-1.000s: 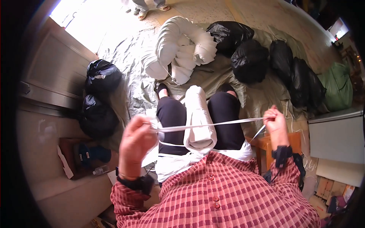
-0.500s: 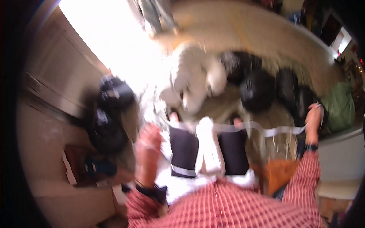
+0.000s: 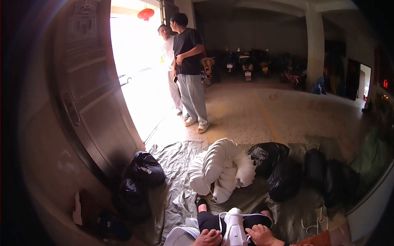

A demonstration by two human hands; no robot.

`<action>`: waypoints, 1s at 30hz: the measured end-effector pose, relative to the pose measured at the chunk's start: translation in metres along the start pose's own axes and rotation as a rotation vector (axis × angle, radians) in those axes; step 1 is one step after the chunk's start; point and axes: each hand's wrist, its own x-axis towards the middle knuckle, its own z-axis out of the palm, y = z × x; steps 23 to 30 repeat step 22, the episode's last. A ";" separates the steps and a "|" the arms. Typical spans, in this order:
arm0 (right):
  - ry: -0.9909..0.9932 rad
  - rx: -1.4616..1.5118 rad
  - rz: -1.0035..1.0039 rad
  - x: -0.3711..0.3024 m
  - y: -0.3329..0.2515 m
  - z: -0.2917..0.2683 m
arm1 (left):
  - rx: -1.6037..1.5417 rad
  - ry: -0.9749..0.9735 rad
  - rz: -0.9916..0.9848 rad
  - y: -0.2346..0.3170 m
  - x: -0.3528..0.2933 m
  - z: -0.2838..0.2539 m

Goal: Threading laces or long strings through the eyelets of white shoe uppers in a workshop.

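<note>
Between my knees stands a white shoe upper [image 3: 235, 230], toe end away from me, with a thin white lace [image 3: 257, 215] looping out on both sides. At its left edge my left hand [image 3: 208, 238] has its fingers curled; what they hold is hidden. On the other side my right hand [image 3: 261, 236] is closed, its fingertips pinching the lace beside the upper. More white nested pieces [image 3: 180, 237] lie by my left thigh. Beyond my feet, curved stacks of similar white uppers [image 3: 219, 162] rest on a grey-green sheet [image 3: 176, 180].
Black plastic bags [image 3: 148, 167] sit at the left by a brown door [image 3: 108, 119]; several more black bags [image 3: 284, 179] line the right. Two people [image 3: 188, 61] stand near the bright doorway. Parked motorcycles [image 3: 246, 65] are at the back. Loose laces [image 3: 316, 223] lie at the lower right.
The view has tilted upward, bringing in the doorway and people. My right hand, which had pulled the lace far out to the right, is back beside the upper.
</note>
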 end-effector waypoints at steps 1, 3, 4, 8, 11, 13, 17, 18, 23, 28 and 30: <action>0.003 0.042 -0.008 0.002 0.001 0.000 | 0.003 0.011 0.036 -0.003 -0.001 0.006; 0.258 0.068 -0.179 0.016 0.001 -0.022 | 0.045 0.108 0.115 -0.010 -0.005 0.022; 0.257 0.061 -0.178 0.012 0.002 -0.020 | 0.042 0.114 0.118 -0.015 0.003 0.009; 0.129 0.171 -0.121 -0.008 0.011 0.001 | -0.258 0.514 -0.137 -0.040 0.036 -0.034; 0.244 0.392 -0.179 -0.001 0.012 0.003 | -1.303 0.779 -0.841 -0.055 0.042 -0.043; 0.337 0.727 0.149 0.005 -0.006 -0.006 | -1.680 1.047 -0.675 -0.076 0.036 -0.036; -0.236 0.935 0.787 0.011 0.034 0.007 | -2.176 0.900 -0.510 -0.112 0.007 -0.008; -0.251 0.937 0.799 0.017 0.040 0.009 | -2.184 0.898 -0.531 -0.115 0.009 0.002; 0.097 0.455 0.330 0.012 0.023 -0.009 | -0.882 0.366 -0.687 -0.062 0.022 0.008; 0.097 0.455 0.330 0.012 0.023 -0.009 | -0.882 0.366 -0.687 -0.062 0.022 0.008; 0.097 0.455 0.330 0.012 0.023 -0.009 | -0.882 0.366 -0.687 -0.062 0.022 0.008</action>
